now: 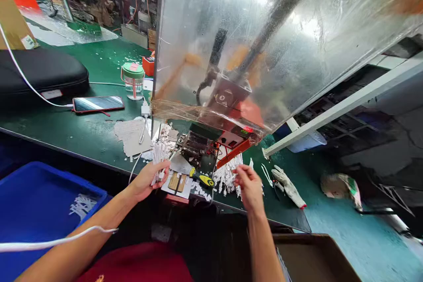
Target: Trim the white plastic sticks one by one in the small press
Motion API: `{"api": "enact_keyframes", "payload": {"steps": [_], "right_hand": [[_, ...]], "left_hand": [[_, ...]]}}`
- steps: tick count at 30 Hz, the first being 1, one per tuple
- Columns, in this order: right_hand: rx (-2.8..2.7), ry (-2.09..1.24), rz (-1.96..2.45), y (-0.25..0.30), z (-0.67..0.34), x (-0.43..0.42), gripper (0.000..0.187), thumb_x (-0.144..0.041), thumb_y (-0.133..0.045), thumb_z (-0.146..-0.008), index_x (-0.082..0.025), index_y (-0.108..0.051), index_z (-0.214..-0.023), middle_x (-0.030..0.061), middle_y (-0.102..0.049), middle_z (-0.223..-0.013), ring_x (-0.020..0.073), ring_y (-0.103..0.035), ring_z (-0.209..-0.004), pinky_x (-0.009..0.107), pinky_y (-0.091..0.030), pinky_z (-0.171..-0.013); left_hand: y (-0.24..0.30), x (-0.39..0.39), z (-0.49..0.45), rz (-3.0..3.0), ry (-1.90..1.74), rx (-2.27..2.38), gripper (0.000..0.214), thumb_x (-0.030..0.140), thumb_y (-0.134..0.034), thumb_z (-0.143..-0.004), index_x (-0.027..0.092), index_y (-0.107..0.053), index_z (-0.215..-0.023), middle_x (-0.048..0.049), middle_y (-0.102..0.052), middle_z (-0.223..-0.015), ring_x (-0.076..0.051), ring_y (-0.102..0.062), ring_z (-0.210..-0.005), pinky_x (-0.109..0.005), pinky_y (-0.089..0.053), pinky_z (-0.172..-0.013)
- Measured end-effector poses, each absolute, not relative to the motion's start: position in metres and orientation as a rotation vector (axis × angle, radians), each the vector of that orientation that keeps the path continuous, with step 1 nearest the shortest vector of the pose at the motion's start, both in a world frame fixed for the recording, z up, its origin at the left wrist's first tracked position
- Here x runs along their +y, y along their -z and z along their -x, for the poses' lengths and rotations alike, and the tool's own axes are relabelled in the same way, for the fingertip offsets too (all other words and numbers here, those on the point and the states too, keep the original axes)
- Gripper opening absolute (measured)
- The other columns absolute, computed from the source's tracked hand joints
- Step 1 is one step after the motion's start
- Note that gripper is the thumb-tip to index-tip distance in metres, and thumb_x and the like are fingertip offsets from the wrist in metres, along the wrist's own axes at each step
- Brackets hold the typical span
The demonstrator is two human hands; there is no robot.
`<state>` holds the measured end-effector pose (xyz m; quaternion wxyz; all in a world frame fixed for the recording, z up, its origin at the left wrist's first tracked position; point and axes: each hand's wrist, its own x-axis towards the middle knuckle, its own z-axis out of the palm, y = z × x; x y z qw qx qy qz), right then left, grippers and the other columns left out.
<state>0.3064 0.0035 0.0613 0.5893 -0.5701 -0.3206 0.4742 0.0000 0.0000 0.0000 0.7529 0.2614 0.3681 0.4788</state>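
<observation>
The green bench (76,132) runs across the view, with a large clear plastic sheet (238,53) on a metal frame rising from it and a cardboard box (310,255) at lower right. A blue crate (39,220) sits at lower left, holding a few white plastic strips (82,206). On the bench, left of the sheet, are a black padded case (39,72), a phone (98,104) and a jar with a green lid (133,80). A piece of torn card (132,136) lies nearer the hands. The left hand (147,180) is at the bench edge, its fingers (163,168) closed around a bunch of white strips (158,161) that stands up from the grip. The right hand (250,187) is just above a heap of white strips (226,178), fingers (243,175) drawn together and slightly blurred — whether they hold a strip cannot be confirmed. Between the hands lies a screwdriver with a yellow and black handle (201,179). A white work glove (287,186) lies right of the heap — well clear of both hands.
</observation>
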Motion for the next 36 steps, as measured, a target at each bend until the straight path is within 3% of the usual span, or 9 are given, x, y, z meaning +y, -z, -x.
{"api": "enact_keyframes", "payload": {"steps": [3,7,10,18,29,36], "right_hand": [[-0.768,-1.405,1.253,-0.037,-0.238,-0.004,0.035,-0.039,-0.088,-0.058,-0.015,-0.066,-0.073,0.0009,-0.068,-0.062,0.0041,-0.044,-0.041,0.015,-0.035,-0.037],[-0.782,-1.552,1.156,-0.014,-0.177,0.004,0.036,-0.046,-0.08,-0.068,-0.016,-0.06,-0.066,-0.0009,-0.065,-0.058,0.0009,-0.031,-0.033,0.015,-0.023,-0.031],[-0.789,-1.517,1.152,-0.005,-0.158,0.016,0.038,-0.048,-0.077,-0.069,-0.017,-0.055,-0.064,-0.0031,-0.062,-0.054,0.0005,-0.027,-0.031,0.015,-0.019,-0.03],[-0.767,-1.467,1.193,0.004,-0.147,0.029,0.036,-0.047,-0.072,-0.069,-0.018,-0.051,-0.065,-0.0032,-0.062,-0.053,0.0013,-0.031,-0.03,0.015,-0.02,-0.031],[-0.744,-1.491,1.195,0.001,-0.141,0.03,0.034,-0.044,-0.07,-0.07,-0.019,-0.05,-0.063,-0.0022,-0.062,-0.052,0.003,-0.034,-0.03,0.016,-0.023,-0.031],[-0.744,-1.484,1.209,0.001,-0.141,0.031,0.035,-0.047,-0.071,-0.07,-0.019,-0.05,-0.063,-0.0023,-0.061,-0.052,0.0036,-0.035,-0.032,0.017,-0.025,-0.032]], "left_hand": [[0.001,0.002,0.007,-0.512,-1.045,0.745,0.019,0.031,-0.066,-0.084,0.012,-0.064,-0.084,0.0016,-0.054,-0.055,-0.005,-0.039,-0.035,-0.013,-0.021,-0.029],[-0.001,0.0,0.016,-0.466,-1.061,0.684,0.023,0.027,-0.067,-0.084,0.012,-0.065,-0.102,0.0023,-0.054,-0.057,-0.006,-0.042,-0.037,-0.013,-0.025,-0.029],[-0.001,-0.002,0.021,-0.427,-1.055,0.675,0.019,0.029,-0.066,-0.085,0.012,-0.066,-0.094,0.0038,-0.05,-0.055,-0.006,-0.043,-0.039,-0.012,-0.027,-0.029],[0.008,-0.005,0.025,-0.405,-1.048,0.684,0.02,0.032,-0.068,-0.084,0.012,-0.065,-0.08,0.0042,-0.048,-0.054,-0.004,-0.041,-0.039,-0.011,-0.028,-0.03],[0.016,-0.006,0.022,-0.495,-1.02,0.757,0.029,0.035,-0.07,-0.083,0.011,-0.069,-0.1,0.0033,-0.049,-0.055,-0.007,-0.045,-0.042,-0.012,-0.027,-0.031],[0.018,0.001,0.01,-0.523,-1.04,0.851,0.033,0.042,-0.072,-0.08,0.012,-0.064,-0.071,0.0068,-0.04,-0.045,-0.004,-0.036,-0.037,-0.012,-0.023,-0.031]]}}
